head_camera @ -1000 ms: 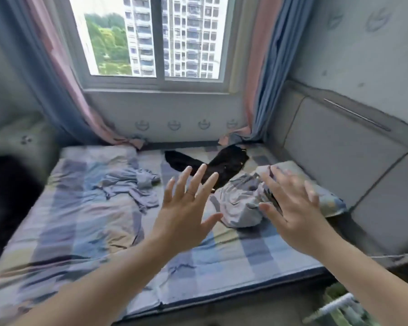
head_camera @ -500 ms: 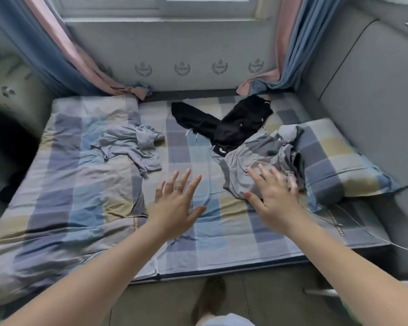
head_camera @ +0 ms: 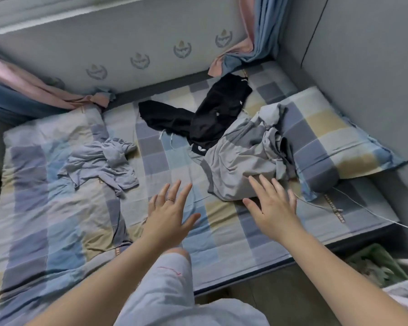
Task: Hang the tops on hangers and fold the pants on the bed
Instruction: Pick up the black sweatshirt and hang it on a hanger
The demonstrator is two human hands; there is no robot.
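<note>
Three crumpled garments lie on the checked bed (head_camera: 57,231). A pale blue-grey one (head_camera: 99,165) is at the left. A black garment (head_camera: 212,114) is spread at the back middle. A grey garment (head_camera: 240,161) is heaped at the right, partly on a checked pillow (head_camera: 327,137). My left hand (head_camera: 170,215) hovers with fingers spread over the sheet, holding nothing. My right hand (head_camera: 273,205) is also spread flat, its fingertips at the near edge of the grey garment. No hangers are in view.
Pink and blue curtains (head_camera: 245,50) hang to the bed at both back corners. A grey padded headboard (head_camera: 363,67) bounds the right side. A white cable (head_camera: 363,208) trails over the bed's right front. My bent knee (head_camera: 165,278) is at the bed's front edge.
The view has tipped down from the window to the bed and moved closer. Both spread hands have lowered toward the sheet, and the right one has reached the grey garment's edge.
</note>
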